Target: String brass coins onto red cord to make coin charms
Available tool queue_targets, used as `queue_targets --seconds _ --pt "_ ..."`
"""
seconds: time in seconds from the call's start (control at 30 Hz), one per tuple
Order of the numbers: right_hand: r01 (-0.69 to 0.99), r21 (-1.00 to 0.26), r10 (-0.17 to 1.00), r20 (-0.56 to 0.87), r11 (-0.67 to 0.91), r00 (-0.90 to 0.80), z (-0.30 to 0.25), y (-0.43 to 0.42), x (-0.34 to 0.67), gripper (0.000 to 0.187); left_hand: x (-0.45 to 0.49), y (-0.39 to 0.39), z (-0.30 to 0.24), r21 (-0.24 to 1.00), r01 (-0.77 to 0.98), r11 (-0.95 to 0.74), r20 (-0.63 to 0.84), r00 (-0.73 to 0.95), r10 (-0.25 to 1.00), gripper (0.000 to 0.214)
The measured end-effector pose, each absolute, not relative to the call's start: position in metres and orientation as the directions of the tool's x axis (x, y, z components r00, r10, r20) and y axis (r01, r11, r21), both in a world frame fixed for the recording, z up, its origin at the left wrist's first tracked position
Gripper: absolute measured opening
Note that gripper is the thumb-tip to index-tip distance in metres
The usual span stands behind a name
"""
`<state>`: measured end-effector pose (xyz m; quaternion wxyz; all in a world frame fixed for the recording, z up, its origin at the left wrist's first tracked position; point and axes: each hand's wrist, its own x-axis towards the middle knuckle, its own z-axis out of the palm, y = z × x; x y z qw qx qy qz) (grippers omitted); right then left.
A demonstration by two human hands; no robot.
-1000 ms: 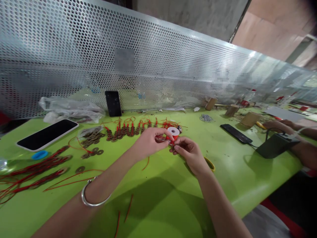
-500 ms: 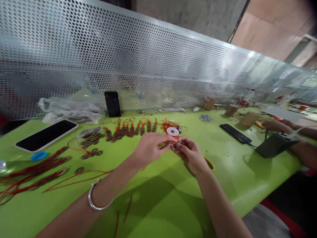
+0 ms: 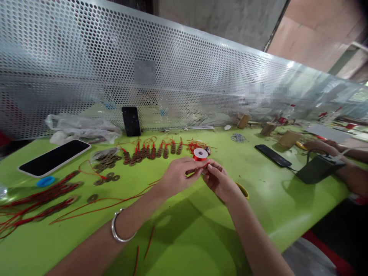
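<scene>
My left hand (image 3: 179,174) and my right hand (image 3: 220,182) meet over the middle of the table, fingertips pinched together on a bit of red cord (image 3: 207,164). Whether a coin is between the fingers is hidden. Just behind them stands a spool (image 3: 200,154) with a white top and red thread. Long red cord (image 3: 115,202) trails over the table from under my left forearm. A row of strung coin bundles with red loops (image 3: 143,152) lies further back, beside a pile of loose brass coins (image 3: 106,159). Partly behind my right wrist is a yellow ring-shaped object (image 3: 243,190).
At left lie a phone (image 3: 54,158), a blue ring (image 3: 45,181) and red-corded coin strings (image 3: 43,197). Another phone (image 3: 131,121) leans on the perforated metal screen (image 3: 184,76). To the right are a black phone (image 3: 273,155), a dark box (image 3: 319,168) and another person's arms (image 3: 350,168).
My left hand has shifted slightly right and down, with its wrist turned a little. The red cord now shows at my fingertips, and more of the spool is visible.
</scene>
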<state>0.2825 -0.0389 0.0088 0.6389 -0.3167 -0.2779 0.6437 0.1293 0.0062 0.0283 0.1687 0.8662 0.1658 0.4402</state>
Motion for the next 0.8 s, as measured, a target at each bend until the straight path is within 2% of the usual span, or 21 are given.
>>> queue_targets --seconds 0.27,0.4,0.53,0.63,0.8 --pt "-0.637 -0.771 0.998 -0.034 0.002 0.044 0.01 -0.039 0.282 0.029 0.135 -0.004 0.031 0.773 0.049 -0.633 0.527 0.506 0.683 0.022" --pt "-0.618 -0.783 0.996 0.023 0.075 0.092 0.011 -0.038 0.28 0.032 0.145 -0.003 0.024 0.924 -0.165 -0.346 0.383 0.457 0.803 0.025" --pt "-0.574 -0.809 0.988 0.052 0.126 0.144 0.009 -0.038 0.281 0.033 0.151 -0.001 0.018 0.966 -0.243 -0.084 0.193 0.467 0.863 0.031" --pt "-0.514 -0.843 0.983 0.081 0.157 0.167 0.008 -0.038 0.281 0.033 0.151 0.001 0.018 0.964 -0.252 -0.083 0.195 0.459 0.867 0.029" --pt "-0.402 -0.885 0.966 0.162 0.233 0.204 0.008 -0.04 0.279 0.027 0.15 -0.001 0.017 0.937 -0.202 -0.284 0.345 0.41 0.844 0.022"
